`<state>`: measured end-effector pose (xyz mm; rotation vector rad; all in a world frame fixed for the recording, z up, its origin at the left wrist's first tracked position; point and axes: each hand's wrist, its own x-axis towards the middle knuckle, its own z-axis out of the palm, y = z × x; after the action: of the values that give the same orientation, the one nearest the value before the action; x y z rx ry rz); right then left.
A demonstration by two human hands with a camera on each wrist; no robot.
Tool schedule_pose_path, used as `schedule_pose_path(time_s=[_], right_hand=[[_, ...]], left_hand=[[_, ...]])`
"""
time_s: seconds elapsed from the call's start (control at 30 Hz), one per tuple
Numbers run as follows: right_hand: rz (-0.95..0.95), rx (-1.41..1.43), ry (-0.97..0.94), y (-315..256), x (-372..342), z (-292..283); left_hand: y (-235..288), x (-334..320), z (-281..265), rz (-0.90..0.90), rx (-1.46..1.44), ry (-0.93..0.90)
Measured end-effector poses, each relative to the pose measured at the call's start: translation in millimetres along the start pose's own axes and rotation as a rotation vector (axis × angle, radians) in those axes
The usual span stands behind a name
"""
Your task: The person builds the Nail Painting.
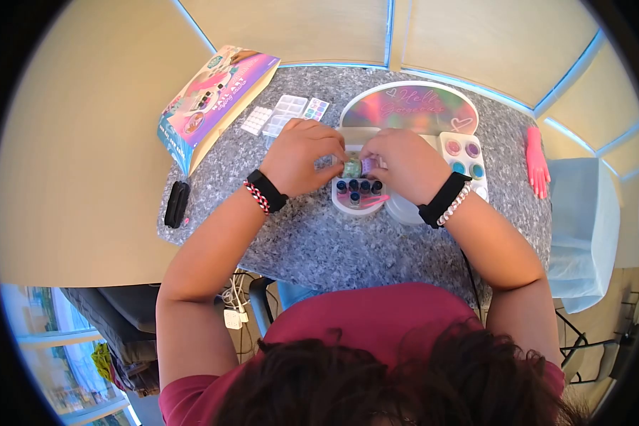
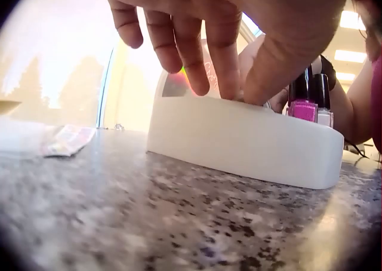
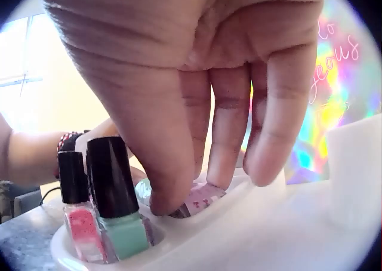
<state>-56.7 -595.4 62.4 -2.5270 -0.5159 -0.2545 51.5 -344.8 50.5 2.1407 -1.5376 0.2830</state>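
Observation:
A white nail-polish tray (image 1: 348, 206), part of a nail art set, lies on the granite-patterned table. My left hand (image 1: 309, 156) reaches into its back part from the left, thumb and fingertips at a shiny pale green round piece (image 1: 352, 167). From the right, my right hand (image 1: 408, 165) pinches a lilac piece with small pink prints (image 3: 205, 198) down inside the tray, beside the green one. Several black-capped nail polish bottles (image 1: 354, 187) stand in front of the fingers, among them a mint one (image 3: 125, 238) and a bright pink one (image 2: 303, 111). Pink tools (image 1: 373, 201) lie beside them.
Behind the tray rises an iridescent backboard (image 1: 412, 106). A palette of glitter pots (image 1: 464, 157) sits right of my hand, and a pink model hand (image 1: 537, 163) near the right edge. At left are the box (image 1: 216, 99), clear compartment cases (image 1: 285, 113) and a black case (image 1: 177, 204).

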Motion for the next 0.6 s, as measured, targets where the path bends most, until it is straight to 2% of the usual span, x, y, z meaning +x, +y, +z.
schedule_pose_path(time_s=[0.07,0.17,0.23,0.27,0.3,0.33,0.37,0.4,0.47,0.53,0.6], right_hand=[[0.102,-0.09,-0.067,-6,-1,-4],[0.084,-0.163,-0.113,-7,-2,-7],[0.025,-0.119,-0.056,-7,-8,-12],[-0.026,-0.074,0.001,-6,-12,-15],[-0.028,-0.01,0.063,-6,-15,-19],[0.026,-0.029,0.024,-11,-18,-32],[0.016,-0.007,0.069,-11,-23,-40],[0.005,0.014,0.114,-11,-29,-48],[0.06,0.055,0.138,-21,-39,-67],[0.156,0.138,0.152,-27,-53,-77],[0.173,0.147,0.19,-29,-68,-82]], left_hand=[[6,4,-14,0.039,-0.008,-0.02],[6,2,-33,0.078,0.078,-0.058],[4,-1,-43,-0.029,0.094,-0.019],[-6,-2,-46,-0.03,0.102,-0.018],[-24,-4,-48,-0.122,0.128,0.047],[-42,-6,-50,-0.214,0.154,0.112],[-58,-8,-53,-0.285,0.161,0.135],[-74,-9,-54,-0.283,0.166,0.134],[-107,-8,-50,-0.495,0.22,0.019],[-139,-1,-40,-0.512,0.203,-0.048],[-158,13,-33,-0.522,0.186,-0.116]])
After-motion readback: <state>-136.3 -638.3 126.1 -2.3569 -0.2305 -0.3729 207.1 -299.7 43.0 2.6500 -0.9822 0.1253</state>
